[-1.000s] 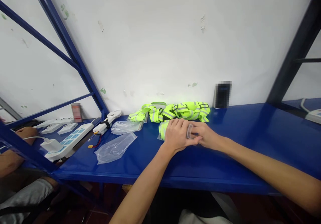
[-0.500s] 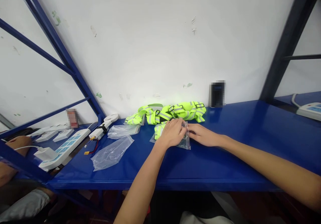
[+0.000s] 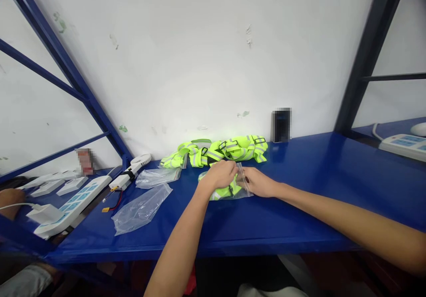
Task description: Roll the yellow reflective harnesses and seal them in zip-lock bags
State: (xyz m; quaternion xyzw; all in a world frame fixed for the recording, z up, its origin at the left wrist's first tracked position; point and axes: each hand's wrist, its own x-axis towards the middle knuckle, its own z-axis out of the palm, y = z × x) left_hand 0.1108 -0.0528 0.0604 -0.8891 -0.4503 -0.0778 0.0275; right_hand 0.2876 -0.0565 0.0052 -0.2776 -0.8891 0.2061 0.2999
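Note:
A clear plastic zip bag [image 3: 244,193] with a folded neon-yellow reflective strap [image 3: 221,193] inside lies on the blue table before me. My left hand [image 3: 221,175] is closed at the bag's upper edge, over the strap. On the right side of the bag's mouth, my right hand [image 3: 258,181] pinches the plastic; its fingertips are partly hidden. Just behind my hands, a heap of neon-yellow reflective straps [image 3: 239,148] with black buckles rests against the wall. Two flat clear bags [image 3: 143,208] lie to the left.
To the left are a small white fan [image 3: 141,159], a yellow connector with wires [image 3: 105,209] and a long power strip [image 3: 75,206]. A dark blurred object [image 3: 281,125] leans on the wall. Another person's hand [image 3: 11,201] shows at far left. Blue frame posts [image 3: 96,119] flank the table.
The bag has turned, and more of the yellow strap shows below my left hand. My right hand has shifted slightly onto the bag's edge. The whole view has moved a little.

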